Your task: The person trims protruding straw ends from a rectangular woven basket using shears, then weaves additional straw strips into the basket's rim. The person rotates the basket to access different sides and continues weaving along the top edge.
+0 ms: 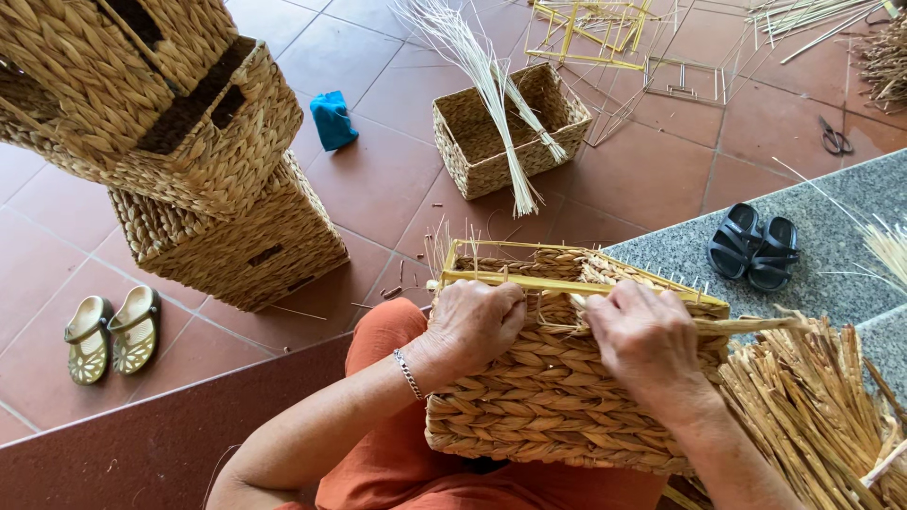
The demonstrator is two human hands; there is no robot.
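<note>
Both hands are on the half-woven basket (557,397) sitting in my lap, on my orange trousers (397,463), so that basket is my reference point for everything else. My left hand (475,323) is curled over its near rim at the left, fingers closed down on the top row of weave, bracelet (408,374) on the wrist just below. My right hand (645,337) sits on the same rim a bit further right, fingers pinched shut on a flat straw strand (756,325) that runs off past the basket's right edge. Yellow frame (567,283) shows along the top of the basket, with thin stakes poking up from it. Just right of the basket there's a heap of dry straw (812,416) touching its side. Beyond the basket, on the red tile floor (378,179), a small finished basket (510,127) stands with a bundle of pale reeds (491,94) leaning in it. Up and left of my basket is a stack of big woven baskets (189,161), a blue cloth (333,120) near them, and tan sandals (111,332) far left. Black sandals (754,247) sit on the grey stone ledge (680,250) to the upper right, scissors (834,138) farther beyond.
</note>
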